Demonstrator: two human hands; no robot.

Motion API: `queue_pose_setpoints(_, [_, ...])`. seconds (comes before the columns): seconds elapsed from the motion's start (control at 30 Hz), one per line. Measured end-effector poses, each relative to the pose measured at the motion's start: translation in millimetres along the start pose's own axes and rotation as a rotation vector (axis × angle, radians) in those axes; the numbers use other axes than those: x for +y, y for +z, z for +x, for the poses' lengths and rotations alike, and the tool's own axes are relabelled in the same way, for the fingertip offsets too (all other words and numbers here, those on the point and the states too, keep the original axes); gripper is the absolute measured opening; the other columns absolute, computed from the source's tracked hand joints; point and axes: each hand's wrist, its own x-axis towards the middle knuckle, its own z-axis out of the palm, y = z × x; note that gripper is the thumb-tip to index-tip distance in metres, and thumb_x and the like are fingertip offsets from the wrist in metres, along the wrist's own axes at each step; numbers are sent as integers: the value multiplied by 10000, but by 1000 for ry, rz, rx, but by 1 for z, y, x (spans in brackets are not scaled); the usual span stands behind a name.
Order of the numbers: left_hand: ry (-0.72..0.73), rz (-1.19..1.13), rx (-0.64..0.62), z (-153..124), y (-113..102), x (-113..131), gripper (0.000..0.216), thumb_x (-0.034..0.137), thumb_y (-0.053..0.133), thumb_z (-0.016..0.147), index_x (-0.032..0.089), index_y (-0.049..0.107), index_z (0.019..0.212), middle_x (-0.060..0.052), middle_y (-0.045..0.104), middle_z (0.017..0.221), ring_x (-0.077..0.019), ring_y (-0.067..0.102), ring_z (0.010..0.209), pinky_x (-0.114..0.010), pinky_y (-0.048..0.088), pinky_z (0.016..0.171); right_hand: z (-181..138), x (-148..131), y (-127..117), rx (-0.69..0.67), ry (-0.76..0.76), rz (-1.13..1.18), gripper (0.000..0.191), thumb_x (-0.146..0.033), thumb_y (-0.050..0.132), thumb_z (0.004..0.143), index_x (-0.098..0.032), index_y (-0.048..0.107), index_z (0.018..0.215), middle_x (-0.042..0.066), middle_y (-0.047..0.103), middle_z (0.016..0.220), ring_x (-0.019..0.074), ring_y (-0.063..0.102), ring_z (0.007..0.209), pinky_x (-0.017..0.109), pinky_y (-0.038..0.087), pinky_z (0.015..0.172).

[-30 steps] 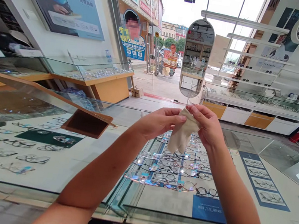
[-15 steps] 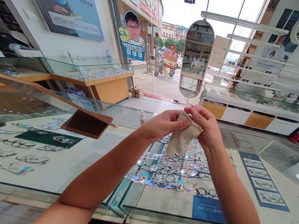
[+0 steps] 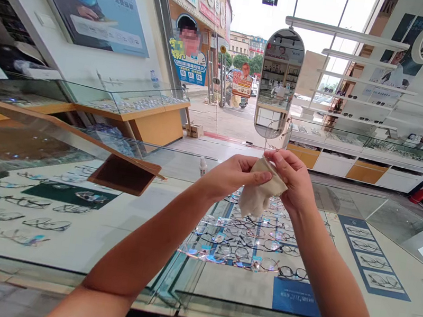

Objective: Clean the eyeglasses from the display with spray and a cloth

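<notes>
A cream cleaning cloth [image 3: 256, 200] with a zigzag-cut edge hangs from my fingers above the glass counter. My left hand [image 3: 238, 176] is closed on it, thumb pressed flat along its top. My right hand [image 3: 291, 176] pinches with thumb and forefinger beside the cloth's upper edge. A thin-rimmed pair of eyeglasses [image 3: 275, 146] rises just above the right fingertips, one round lens overlapping the mirror's lower end; the rest is hidden by cloth and fingers.
Beneath my arms, the glass display counter [image 3: 231, 285] holds rows of eyeglasses [image 3: 242, 241]. A white spray bottle [image 3: 202, 167] stands beyond my left wrist. On the left is a brown-framed tilted mirror [image 3: 124, 174]; farther back, an oval mirror [image 3: 279, 83].
The cloth has bunched and its hanging end has risen slightly. My left thumb has shifted a little to the right over it; both hands stay close together.
</notes>
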Motion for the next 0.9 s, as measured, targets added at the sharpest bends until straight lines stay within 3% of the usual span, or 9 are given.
queue_pose_setpoints(0.13, [124, -35, 16, 3, 8, -4, 458, 542, 953, 701, 169, 746, 870, -26, 736, 792, -131, 659, 701, -244, 541, 651, 0, 1, -1, 18, -35, 18, 282, -492, 978, 590, -298, 813, 712, -17, 775, 857, 134, 624, 756, 285, 524, 679])
queue_pose_setpoints(0.3, [284, 45, 141, 1, 22, -5, 466, 511, 941, 722, 170, 721, 950, -4, 703, 775, -114, 614, 660, -220, 503, 590, -2, 1, 2, 22, -31, 10, 301, -526, 945, 626, -296, 807, 764, -20, 773, 837, 141, 622, 720, 295, 539, 667])
queue_pose_setpoints(0.43, [378, 94, 310, -1, 31, -6, 433, 516, 911, 764, 175, 724, 955, 18, 674, 743, -98, 573, 632, -214, 481, 575, -5, 7, 10, 52, -97, -47, 280, -535, 898, 696, -290, 815, 802, 0, 810, 925, 180, 705, 884, 342, 590, 848])
queue_pose_setpoints(0.57, [412, 42, 430, 0, 38, -8, 438, 570, 882, 784, 180, 726, 906, 19, 661, 716, -92, 547, 596, -215, 470, 547, -10, 14, 16, 52, -145, -83, 366, -632, 747, 846, -281, 844, 892, 36, 835, 1012, 234, 746, 1061, 421, 573, 1017])
queue_pose_setpoints(0.7, [434, -11, 523, 2, 38, -9, 468, 605, 895, 752, 179, 728, 851, 22, 645, 677, -90, 547, 591, -200, 468, 538, -13, 19, 17, 1, -171, -113, 363, -608, 693, 911, -292, 862, 965, 44, 836, 1110, 267, 717, 1223, 455, 530, 1112])
queue_pose_setpoints(0.9, [439, 72, 502, 1, 34, -10, 500, 679, 753, 872, 180, 736, 845, 1, 647, 687, -109, 551, 628, -218, 467, 577, -14, 18, 16, 82, -187, -125, 263, -519, 739, 866, -294, 862, 928, 37, 833, 1070, 253, 723, 1134, 432, 541, 1043])
